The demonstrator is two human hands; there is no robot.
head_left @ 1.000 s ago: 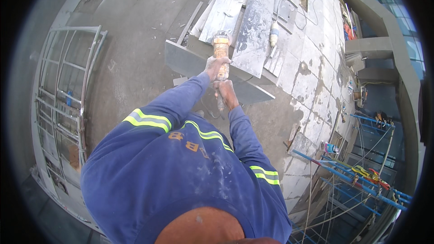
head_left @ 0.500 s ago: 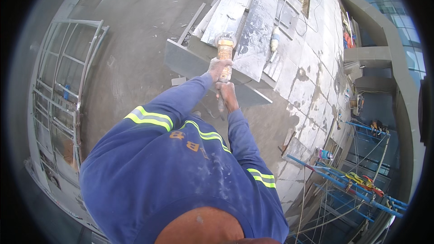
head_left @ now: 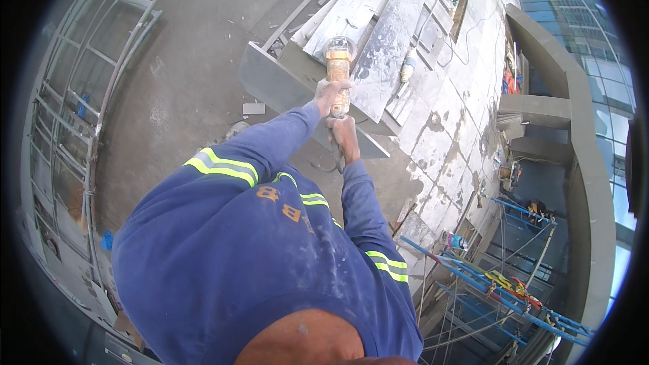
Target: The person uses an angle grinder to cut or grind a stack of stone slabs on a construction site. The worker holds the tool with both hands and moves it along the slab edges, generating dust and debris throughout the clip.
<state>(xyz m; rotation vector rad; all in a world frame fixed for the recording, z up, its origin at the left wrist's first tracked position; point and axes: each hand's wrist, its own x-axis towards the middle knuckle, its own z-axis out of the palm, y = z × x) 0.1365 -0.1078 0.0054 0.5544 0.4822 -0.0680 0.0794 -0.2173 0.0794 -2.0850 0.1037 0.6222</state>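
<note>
A dusty orange angle grinder (head_left: 339,67) points away from me, its round head at the near end of the pale panels. My left hand (head_left: 330,94) is wrapped round the middle of its body. My right hand (head_left: 344,136) is closed on its rear end, where a dark cord (head_left: 336,157) hangs down. Under the grinder lie a long whitish panel (head_left: 358,3) and a second scuffed grey-white panel (head_left: 393,44). A grey slab (head_left: 270,84) lies crosswise beneath their near ends. The grinder's contact with the panel is hard to make out.
Leftward stands a metal pipe frame (head_left: 101,81). A second power tool (head_left: 408,67) lies right of the panels. Blue scaffold pipes (head_left: 473,277) with ropes and straps rise at lower right, near a paint bucket (head_left: 454,240). A small flat offcut (head_left: 253,108) rests on the floor.
The view has shifted, so the surroundings sit differently. The grinder's head is slightly farther from me and its round outline shows more clearly. Both hands keep their hold.
</note>
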